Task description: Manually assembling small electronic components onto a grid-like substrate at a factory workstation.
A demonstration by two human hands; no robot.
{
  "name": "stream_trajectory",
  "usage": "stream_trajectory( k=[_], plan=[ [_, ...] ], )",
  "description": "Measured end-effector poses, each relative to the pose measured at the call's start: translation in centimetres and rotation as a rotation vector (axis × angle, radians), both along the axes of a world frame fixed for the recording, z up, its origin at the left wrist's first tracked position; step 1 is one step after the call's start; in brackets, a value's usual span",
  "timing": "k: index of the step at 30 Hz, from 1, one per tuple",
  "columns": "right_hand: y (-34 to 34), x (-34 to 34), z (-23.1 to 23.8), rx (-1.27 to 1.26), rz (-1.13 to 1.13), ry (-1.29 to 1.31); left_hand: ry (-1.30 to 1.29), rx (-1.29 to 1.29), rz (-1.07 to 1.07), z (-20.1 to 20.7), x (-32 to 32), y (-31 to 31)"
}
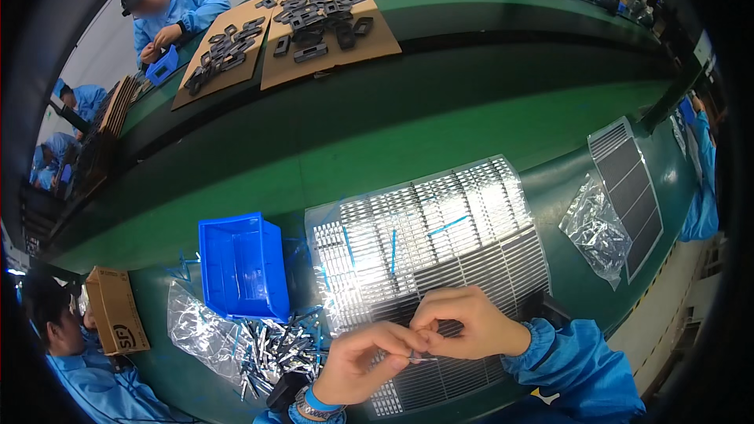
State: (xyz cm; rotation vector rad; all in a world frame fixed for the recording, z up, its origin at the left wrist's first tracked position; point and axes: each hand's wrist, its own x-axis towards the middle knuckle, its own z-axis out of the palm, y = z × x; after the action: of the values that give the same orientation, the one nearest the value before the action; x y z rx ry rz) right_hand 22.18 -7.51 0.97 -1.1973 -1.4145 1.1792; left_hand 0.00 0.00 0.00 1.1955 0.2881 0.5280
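Observation:
My left hand (365, 365) and my right hand (467, 323) meet fingertip to fingertip over the near part of a sheet of small strips (487, 255). Both are closed in a pinch. Between them shows a sliver of a small silvery piece (422, 359), mostly hidden by the fingers. The sheet has rows of shiny silver strips, dark toward its near side, with a few thin blue strips (448, 225) lying loose on it. Left of my left hand is a heap of small silver and black strips (279, 353), partly on a clear plastic bag (196, 326).
A blue bin (247, 267) stands behind the heap. At right lie a crumpled clear bag (598, 227) and a dark-panelled sheet (628, 188). Cardboard sheets (385, 39) across the green bench carry several dark frames. A carton (116, 310) and co-workers in blue are around.

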Motion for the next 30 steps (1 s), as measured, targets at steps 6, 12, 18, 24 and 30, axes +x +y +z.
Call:
stream_trajectory(
  k=[6, 12, 18, 24, 30],
  plan=[
    [0.3, -0.3, 0.4, 0.053, -0.08, -0.022, 0.052, -0.132, 0.218, 0.2, -0.3, -0.1],
    [0.2, -0.4, -0.1, 0.425, -0.23, -0.219, 0.146, -0.138, 0.185, 0.2, -0.6, 0.0],
    [0.4, -0.3, -0.2, 0.47, -0.253, -0.306, 0.149, -0.152, 0.158, 0.3, -0.5, 0.1],
    [0.7, -0.3, 0.0, 0.574, -0.258, -0.424, 0.169, -0.16, 0.155, 0.2, -0.7, 0.3],
    [0.6, -0.4, 0.2, 0.601, -0.31, -0.454, 0.198, -0.082, 0.223, 0.0, -0.9, 0.0]
  ],
)
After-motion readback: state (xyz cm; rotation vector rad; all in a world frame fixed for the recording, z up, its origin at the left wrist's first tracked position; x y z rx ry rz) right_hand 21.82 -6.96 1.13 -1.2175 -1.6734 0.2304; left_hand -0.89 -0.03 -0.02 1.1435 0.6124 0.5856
